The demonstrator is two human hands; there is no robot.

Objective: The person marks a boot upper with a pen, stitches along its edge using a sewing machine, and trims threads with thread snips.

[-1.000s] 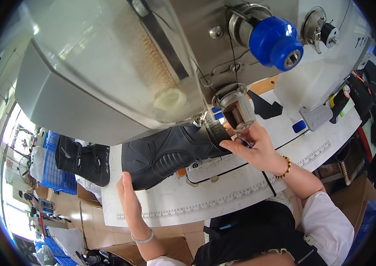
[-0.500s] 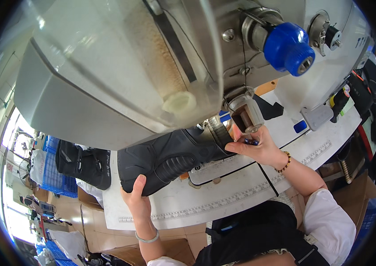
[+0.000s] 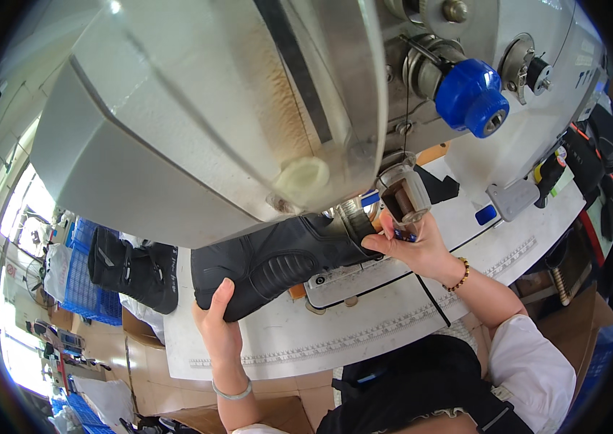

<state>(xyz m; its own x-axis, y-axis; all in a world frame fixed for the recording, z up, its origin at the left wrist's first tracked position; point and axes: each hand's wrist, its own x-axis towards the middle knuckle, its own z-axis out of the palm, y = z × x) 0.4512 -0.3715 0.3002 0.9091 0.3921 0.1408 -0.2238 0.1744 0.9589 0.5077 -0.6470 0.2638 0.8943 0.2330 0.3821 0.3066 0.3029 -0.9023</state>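
A black boot (image 3: 277, 264) with ribbed panels lies sideways under the head of a large grey sewing machine (image 3: 154, 159). My left hand (image 3: 218, 325) grips the boot's near left end, thumb on top and fingers underneath. At the other end, my right hand (image 3: 422, 247) pinches the boot's edge beside the needle area, its thumb lying on the black material. Some of its fingers are partly hidden behind a clear guard (image 3: 413, 194). A small shiny dark-blue thing (image 3: 405, 236) shows at those fingers; I cannot make out what it is.
The white table (image 3: 364, 318) carries a ruler strip along its near edge. Another black boot (image 3: 140, 267) stands at the left by a blue crate (image 3: 89, 289). A blue knob (image 3: 471, 98) juts from the machine. A black scrap (image 3: 438, 184) lies behind the guard.
The whole view has shifted slightly, with the machine appearing a little further right. Both hands keep their hold on the boot, which stays in nearly the same place.
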